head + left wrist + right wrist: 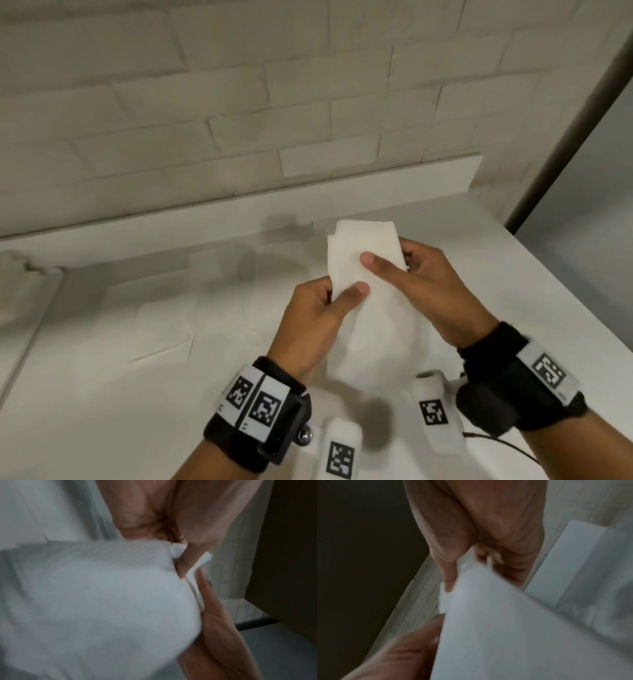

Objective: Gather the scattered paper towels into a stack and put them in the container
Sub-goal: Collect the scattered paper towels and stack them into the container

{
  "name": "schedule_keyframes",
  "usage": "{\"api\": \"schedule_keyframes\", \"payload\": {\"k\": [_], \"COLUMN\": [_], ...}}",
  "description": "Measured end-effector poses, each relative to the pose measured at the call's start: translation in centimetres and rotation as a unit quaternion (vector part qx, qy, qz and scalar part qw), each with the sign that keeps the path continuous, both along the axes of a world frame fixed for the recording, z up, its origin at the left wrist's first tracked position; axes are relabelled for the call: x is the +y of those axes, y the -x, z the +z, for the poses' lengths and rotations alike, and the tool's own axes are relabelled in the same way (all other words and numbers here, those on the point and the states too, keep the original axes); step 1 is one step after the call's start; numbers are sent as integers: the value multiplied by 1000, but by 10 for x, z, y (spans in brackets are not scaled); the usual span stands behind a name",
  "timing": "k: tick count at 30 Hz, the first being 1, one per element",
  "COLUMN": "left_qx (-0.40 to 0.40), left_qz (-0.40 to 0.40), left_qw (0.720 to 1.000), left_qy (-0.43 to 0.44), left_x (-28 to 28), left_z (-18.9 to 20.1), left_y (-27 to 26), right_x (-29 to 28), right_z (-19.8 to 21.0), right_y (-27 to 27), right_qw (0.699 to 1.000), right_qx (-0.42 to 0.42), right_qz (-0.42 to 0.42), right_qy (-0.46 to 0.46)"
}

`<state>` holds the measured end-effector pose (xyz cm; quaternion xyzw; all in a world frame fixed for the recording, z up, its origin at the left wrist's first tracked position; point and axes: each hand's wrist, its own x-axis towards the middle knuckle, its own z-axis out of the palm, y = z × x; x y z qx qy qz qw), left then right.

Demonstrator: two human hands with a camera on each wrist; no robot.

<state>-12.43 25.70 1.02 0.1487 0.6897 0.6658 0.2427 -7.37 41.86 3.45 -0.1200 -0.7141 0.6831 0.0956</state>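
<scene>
Item one: paper towels (364,263), a white bundle that I hold above the white table (102,394) with both hands. From the head view the top edges are uneven, one sheet showing behind another at the upper left corner. The lower part hangs down between my wrists, blurred.

Item two: my left hand (315,318). Its thumb lies flat on the near face of the bundle at the lower left, the other fingers curled round behind, so the hand pinches the towels. In the left wrist view (171,513) the picture is blurred, with white sheet filling most of it (94,595).

Item three: my right hand (421,284). Thumb stretched across the front of the bundle near its middle, fingers wrapped round the right edge, clamped on the towels. In the right wrist view (479,527) the fingers meet the sheet's edge (505,628), though blur hides the detail.

Item four: more paper towels on the table (164,329), flat white sheets to the left of my hands, hard to tell apart against the surface.

Item five: white brick wall (239,102) behind the table, with a white ledge (308,192) along its foot.

Item six: black wrist straps (260,421) with square black-and-white markers on both forearms.

The container I cannot pick out with any certainty.
</scene>
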Motion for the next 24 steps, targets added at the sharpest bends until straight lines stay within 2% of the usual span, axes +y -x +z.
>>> {"api": "schedule_keyframes", "payload": {"k": [3,6,10,15,20,24], "left_qx": [-7,-46,-75,-56,-140,-122], "left_qz": [63,57,65,101,50,49], "left_qw": [998,997,995,993,988,989], "left_qy": [-1,-2,4,-13,-48,-63], "left_x": [-2,-10,-28,-39,-41,-38], "left_z": [-14,-16,-19,-20,-17,-21], "left_y": [2,0,2,5,5,3], "right_x": [-2,-2,-3,3,9,2], "right_z": [-19,-33,-39,-40,-39,-42], "right_y": [-10,-19,-23,-26,-31,-32], "right_qw": [999,997,997,998,997,995], "right_qx": [16,20,5,-49,-60,-51], "right_qz": [-45,-63,-67,-41,-38,-11], "right_qy": [17,32,37,10,24,84]}}
